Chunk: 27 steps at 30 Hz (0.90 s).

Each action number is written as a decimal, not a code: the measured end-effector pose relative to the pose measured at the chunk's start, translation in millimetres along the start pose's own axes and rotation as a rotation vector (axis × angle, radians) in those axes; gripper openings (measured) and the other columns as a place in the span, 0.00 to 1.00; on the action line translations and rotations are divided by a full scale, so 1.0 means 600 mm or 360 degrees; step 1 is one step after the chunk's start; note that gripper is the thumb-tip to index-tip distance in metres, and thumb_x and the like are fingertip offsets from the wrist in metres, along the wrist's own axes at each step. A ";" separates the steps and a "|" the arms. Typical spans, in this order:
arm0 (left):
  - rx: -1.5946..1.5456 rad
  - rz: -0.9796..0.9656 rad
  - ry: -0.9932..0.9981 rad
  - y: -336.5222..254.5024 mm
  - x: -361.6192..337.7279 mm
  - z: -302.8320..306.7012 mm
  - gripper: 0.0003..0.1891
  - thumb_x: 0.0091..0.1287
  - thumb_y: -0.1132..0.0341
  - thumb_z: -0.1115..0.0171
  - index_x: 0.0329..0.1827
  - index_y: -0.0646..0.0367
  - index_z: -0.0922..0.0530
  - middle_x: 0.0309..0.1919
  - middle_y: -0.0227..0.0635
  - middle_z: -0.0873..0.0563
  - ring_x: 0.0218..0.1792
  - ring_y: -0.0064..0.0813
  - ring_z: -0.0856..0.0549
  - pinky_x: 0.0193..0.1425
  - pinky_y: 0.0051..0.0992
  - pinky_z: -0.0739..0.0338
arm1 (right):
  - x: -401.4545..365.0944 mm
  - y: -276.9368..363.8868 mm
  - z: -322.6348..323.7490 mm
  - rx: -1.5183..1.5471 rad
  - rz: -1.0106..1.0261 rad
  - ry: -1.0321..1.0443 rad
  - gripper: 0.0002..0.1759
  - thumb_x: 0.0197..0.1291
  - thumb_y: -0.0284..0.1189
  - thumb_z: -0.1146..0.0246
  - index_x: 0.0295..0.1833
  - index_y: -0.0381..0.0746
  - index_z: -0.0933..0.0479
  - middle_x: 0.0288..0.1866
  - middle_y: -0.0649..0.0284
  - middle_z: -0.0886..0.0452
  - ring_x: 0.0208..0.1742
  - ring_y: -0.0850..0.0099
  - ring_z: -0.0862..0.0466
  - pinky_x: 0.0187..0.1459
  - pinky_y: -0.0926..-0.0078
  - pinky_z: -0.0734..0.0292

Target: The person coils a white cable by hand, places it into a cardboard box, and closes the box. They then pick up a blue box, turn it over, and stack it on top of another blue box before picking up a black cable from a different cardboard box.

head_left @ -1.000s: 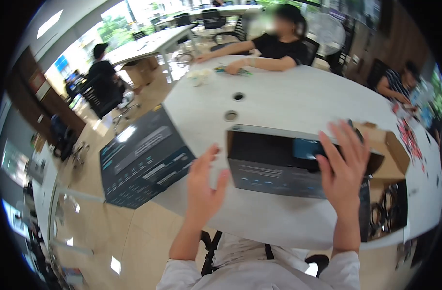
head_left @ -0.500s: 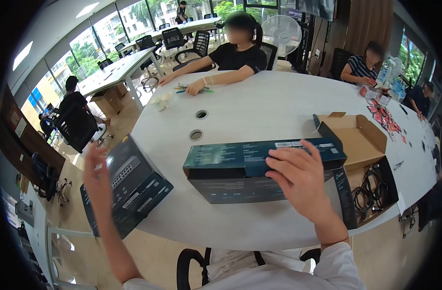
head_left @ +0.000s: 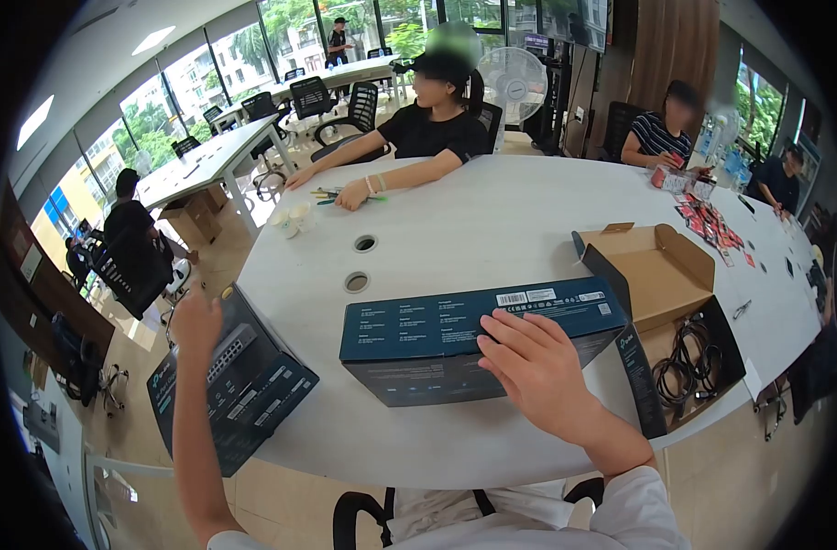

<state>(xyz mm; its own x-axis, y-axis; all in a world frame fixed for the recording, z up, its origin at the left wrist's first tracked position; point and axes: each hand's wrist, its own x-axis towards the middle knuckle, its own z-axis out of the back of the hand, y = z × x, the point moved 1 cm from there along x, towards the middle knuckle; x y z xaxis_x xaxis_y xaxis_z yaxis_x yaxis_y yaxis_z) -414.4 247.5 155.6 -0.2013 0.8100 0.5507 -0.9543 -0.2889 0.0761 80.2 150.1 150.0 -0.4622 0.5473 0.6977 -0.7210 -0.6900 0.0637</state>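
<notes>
A dark teal-and-black carton [head_left: 409, 330] lies on the white table in front of me, its printed top panel flat and level. My right hand [head_left: 537, 367] rests on the right part of that panel, fingers stretched out and nothing gripped. To the left, a second carton [head_left: 262, 385], with a picture of a network switch on it, sits tilted at the table's left edge. My left hand [head_left: 196, 319] is raised over its upper left corner. The fingers look curled together; whatever they hold, if anything, is hidden.
An open brown-lined box [head_left: 684, 357] with coiled black cables [head_left: 689, 362] stands at right. Two cable holes [head_left: 365, 244] pierce the tabletop. Paper cups [head_left: 295, 220] and pens [head_left: 327, 195] lie near a seated person [head_left: 432, 133]. Red packets [head_left: 707, 225] are scattered at far right.
The middle carton's top panel, which stood slightly raised at its front edge, now lies flat under my right hand. My left hand's spread fingers have drawn together. The view has shifted a little.
</notes>
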 end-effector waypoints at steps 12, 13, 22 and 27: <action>-0.1731 -0.0323 0.0665 -0.272 -0.189 0.126 0.33 0.76 0.47 0.46 0.68 0.70 0.30 0.45 0.49 0.12 0.41 0.34 0.14 0.47 0.30 0.21 | -0.059 0.035 0.018 -0.0072 0.0086 0.0070 0.25 0.59 0.36 0.30 0.58 0.34 0.21 0.65 0.53 0.21 0.69 0.60 0.23 0.70 0.58 0.35; -0.1810 -0.0346 0.0652 -0.278 -0.207 0.124 0.33 0.76 0.46 0.47 0.66 0.73 0.28 0.43 0.49 0.12 0.39 0.32 0.14 0.46 0.30 0.22 | -0.065 0.036 0.030 -0.0036 0.0139 0.0150 0.26 0.59 0.38 0.30 0.59 0.34 0.22 0.66 0.52 0.22 0.70 0.60 0.24 0.70 0.58 0.35; -0.2039 -0.0125 0.1432 -0.238 -0.270 0.156 0.31 0.76 0.46 0.48 0.52 0.75 0.21 0.41 0.47 0.13 0.45 0.26 0.18 0.53 0.26 0.24 | -0.134 -0.030 0.163 -0.0079 -0.0737 -0.0166 0.50 0.65 0.55 0.39 0.78 0.29 0.45 0.67 0.31 0.29 0.70 0.43 0.27 0.66 0.58 0.30; -0.2105 -0.0238 0.1286 -0.229 -0.297 0.159 0.29 0.78 0.48 0.50 0.53 0.74 0.22 0.42 0.45 0.13 0.44 0.28 0.18 0.53 0.29 0.24 | -0.169 -0.023 0.155 0.0430 -0.1158 0.0061 0.53 0.64 0.56 0.38 0.78 0.28 0.48 0.49 0.35 0.17 0.44 0.44 0.12 0.48 0.64 0.19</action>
<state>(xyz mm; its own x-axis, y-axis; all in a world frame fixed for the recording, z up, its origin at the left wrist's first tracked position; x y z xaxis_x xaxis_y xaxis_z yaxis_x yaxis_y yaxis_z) -226.2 94.4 126.2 0.2637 0.9646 -0.0054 -0.3966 0.1033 -0.9122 184.9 59.9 145.0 0.0580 0.9194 0.3889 -0.7015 -0.2397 0.6712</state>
